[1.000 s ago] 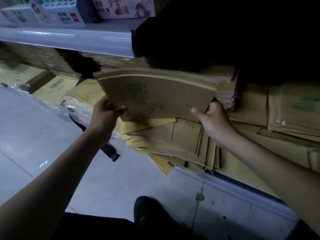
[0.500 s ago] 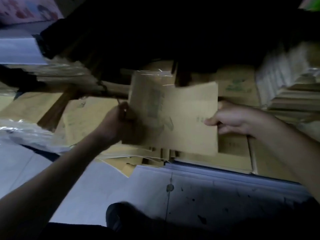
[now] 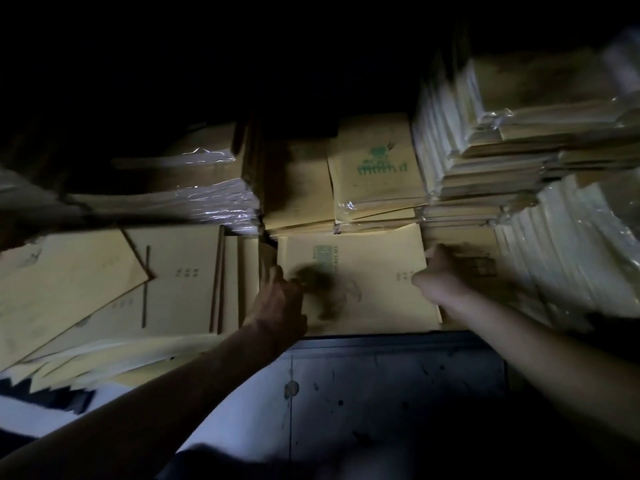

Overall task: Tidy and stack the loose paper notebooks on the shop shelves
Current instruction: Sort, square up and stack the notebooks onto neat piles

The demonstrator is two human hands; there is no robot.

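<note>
A stack of brown paper notebooks (image 3: 377, 271) lies flat at the front of the dim bottom shelf. My left hand (image 3: 278, 301) grips its left edge; the fingers are blurred over the cover's dark print. At the stack's right edge my right hand (image 3: 438, 273) holds on, thumb on top. Left of the stack, loose notebooks (image 3: 173, 271) lie overlapped and skewed, one tilted sheet (image 3: 65, 271) on top of them.
Plastic-wrapped notebook bundles stand behind (image 3: 375, 171) and at the back left (image 3: 204, 188). Tall wrapped piles (image 3: 512, 140) fill the right side. The dark shelf lip (image 3: 398, 341) runs just below the stack. Grey floor tiles (image 3: 346, 403) lie beneath.
The stack I held up in both hands has come down and to the right, and now lies flat on the shelf. The view has swung toward the right.
</note>
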